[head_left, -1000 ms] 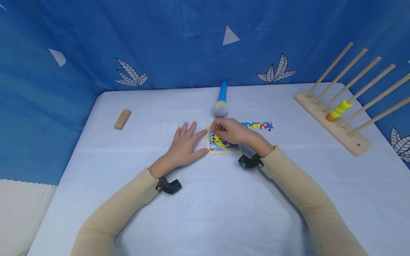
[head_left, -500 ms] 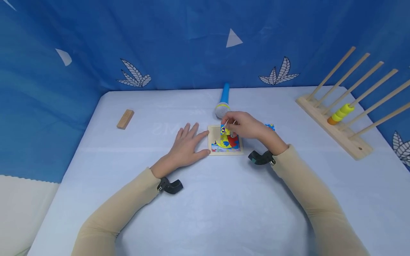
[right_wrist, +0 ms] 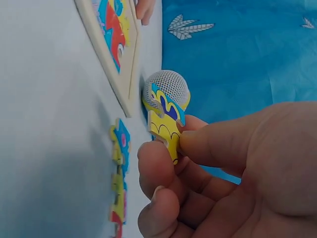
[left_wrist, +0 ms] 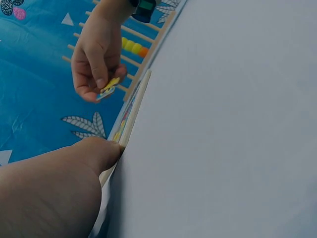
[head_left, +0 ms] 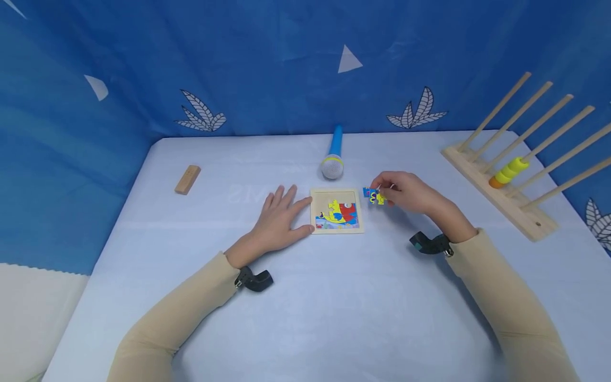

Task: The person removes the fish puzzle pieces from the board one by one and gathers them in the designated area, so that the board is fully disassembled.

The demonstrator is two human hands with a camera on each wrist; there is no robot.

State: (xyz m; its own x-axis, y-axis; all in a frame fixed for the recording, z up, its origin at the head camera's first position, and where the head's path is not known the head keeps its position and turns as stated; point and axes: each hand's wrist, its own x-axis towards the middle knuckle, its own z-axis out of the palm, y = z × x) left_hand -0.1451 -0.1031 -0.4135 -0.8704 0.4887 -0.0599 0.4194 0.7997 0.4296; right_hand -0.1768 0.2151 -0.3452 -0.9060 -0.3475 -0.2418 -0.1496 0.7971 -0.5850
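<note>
My left hand (head_left: 276, 220) lies spread on the table, its thumb and index fingertips at the left edge of a wooden puzzle tray (head_left: 361, 225). Inside the tray, joined pieces (head_left: 340, 214) show part of a yellow, red and blue fish along the lower part, with bare wood above and to the left. To the right of the tray, my right hand (head_left: 408, 192) pinches a yellow-and-blue puzzle piece (right_wrist: 167, 119) between thumb and fingers, raised above the table. More puzzle pieces (right_wrist: 120, 148) lie in a row below it, mostly hidden behind that hand in the head view.
A blue toy microphone (head_left: 333, 159) lies behind the tray. At the far left is a small wooden block (head_left: 188, 179). A wooden peg rack (head_left: 501, 193) with yellow and orange beads (head_left: 508, 173) stands at the right. Blue patterned cloth (head_left: 267, 69) hangs behind the table.
My right hand has moved right, from over the tray to beside it, carrying the puzzle piece and uncovering the tray's upper area. My left hand stays at the tray's left edge.
</note>
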